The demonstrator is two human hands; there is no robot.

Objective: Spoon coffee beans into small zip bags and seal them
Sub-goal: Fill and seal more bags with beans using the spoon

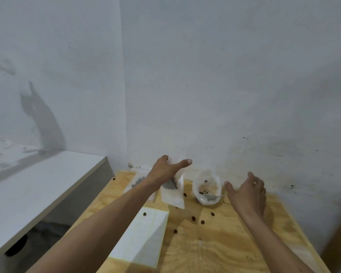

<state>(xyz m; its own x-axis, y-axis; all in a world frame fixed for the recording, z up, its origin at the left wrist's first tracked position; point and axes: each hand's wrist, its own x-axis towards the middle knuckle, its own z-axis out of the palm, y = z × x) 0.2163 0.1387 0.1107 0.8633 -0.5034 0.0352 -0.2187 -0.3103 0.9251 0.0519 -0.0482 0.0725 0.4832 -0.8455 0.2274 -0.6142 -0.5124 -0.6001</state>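
My left hand holds a small clear zip bag by its top, thumb stretched out to the right. The bag hangs above the wooden table with a dark blurred patch of contents in its upper part. To its right stands a white plastic container with a few coffee beans at the bottom. A metal spoon lies inside it, handle pointing right. My right hand hovers just right of the container, fingers loosely spread, holding nothing.
Another bag with dark contents lies flat at the table's back left. A white sheet-like stack lies near the left edge. Loose beans are scattered mid-table. A white ledge runs along the left; the wall is close behind.
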